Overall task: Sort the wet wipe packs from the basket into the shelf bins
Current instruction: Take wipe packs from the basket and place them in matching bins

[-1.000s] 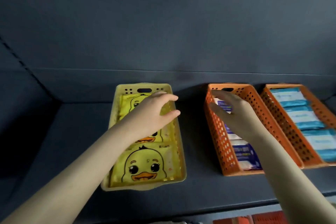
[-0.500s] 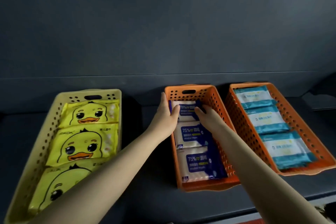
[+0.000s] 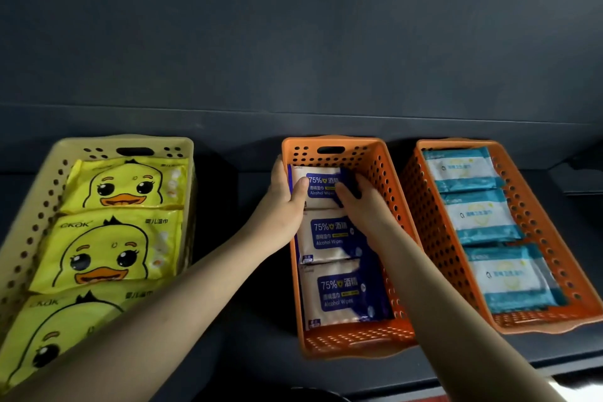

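Both hands clamp the far alcohol wipe pack (image 3: 321,187) inside the middle orange bin (image 3: 378,160). Left hand (image 3: 282,206) pinches its left end, thumb on top. Right hand (image 3: 360,206) curls over its right end. Two similar packs (image 3: 329,238) lie nearer.

The yellow bin (image 3: 36,206) ran off the left edge; its nearest duck pack (image 3: 65,320) lay partly under the left forearm (image 3: 146,336); the right hand (image 3: 362,199) covered the right end of the rear alcohol pack (image 3: 318,186); the small print on the teal packs (image 3: 479,219) was unreadable.
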